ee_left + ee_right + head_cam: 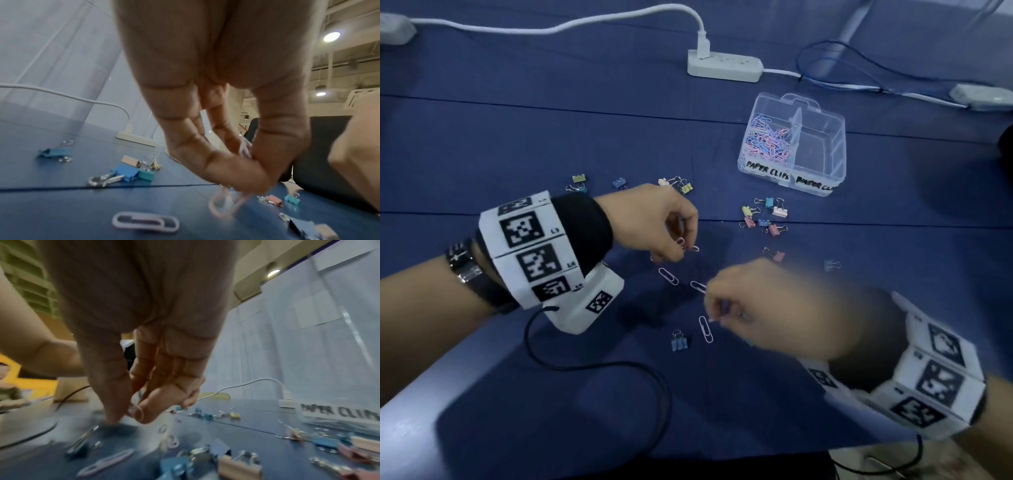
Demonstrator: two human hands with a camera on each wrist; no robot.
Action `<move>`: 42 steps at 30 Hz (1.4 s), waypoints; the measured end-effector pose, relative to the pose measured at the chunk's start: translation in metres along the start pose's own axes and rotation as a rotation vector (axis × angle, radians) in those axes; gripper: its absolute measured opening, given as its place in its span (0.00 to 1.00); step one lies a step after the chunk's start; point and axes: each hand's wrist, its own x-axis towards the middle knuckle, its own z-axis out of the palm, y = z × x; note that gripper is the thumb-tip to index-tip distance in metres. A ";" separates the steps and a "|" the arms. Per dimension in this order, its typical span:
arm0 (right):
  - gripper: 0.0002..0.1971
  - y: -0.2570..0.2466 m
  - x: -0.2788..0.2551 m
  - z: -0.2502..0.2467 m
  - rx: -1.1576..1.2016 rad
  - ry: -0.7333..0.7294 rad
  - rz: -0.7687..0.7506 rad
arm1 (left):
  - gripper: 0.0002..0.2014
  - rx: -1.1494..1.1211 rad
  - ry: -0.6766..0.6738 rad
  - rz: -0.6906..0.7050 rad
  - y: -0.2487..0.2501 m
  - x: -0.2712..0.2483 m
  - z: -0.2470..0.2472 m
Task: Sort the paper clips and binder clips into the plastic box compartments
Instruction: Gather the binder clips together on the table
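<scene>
While the head view lays out the whole blue tablecloth (551,137), we see the clear plastic box (822,150) standing at the far right, its left compartment full of pastel paper clips (768,138) and its right compartment bare; both front labels read as paper clips. Only this view shows the white power strip (724,65) behind the box and the marker-printed bands on both wrists.

Between box and hands, small binder clips (767,216) lie scattered, with another group (674,183) beyond the left hand and a lone blue binder clip (679,341) near the front. Three loose lilac paper clips (705,329) lie on the cloth between the hands.

The left wrist view adds what the head view hides: the left hand (654,226) points its fingers down, thumb and fingertips (232,172) pinching a small bunch of pale paper clips (226,204) that dangles just above the cloth, with a white paper clip (146,221) lying flat in front.

The right hand (763,305) is motion-blurred in the head view. The right wrist view shows its thumb and forefinger (148,410) pressed together low over the cloth on something small and pale, which we take for a paper clip, though the blur keeps us from being sure.
</scene>
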 end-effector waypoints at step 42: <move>0.12 0.005 0.047 0.012 -0.186 -0.078 0.105 | 0.09 -0.092 0.121 -0.077 -0.007 0.000 -0.027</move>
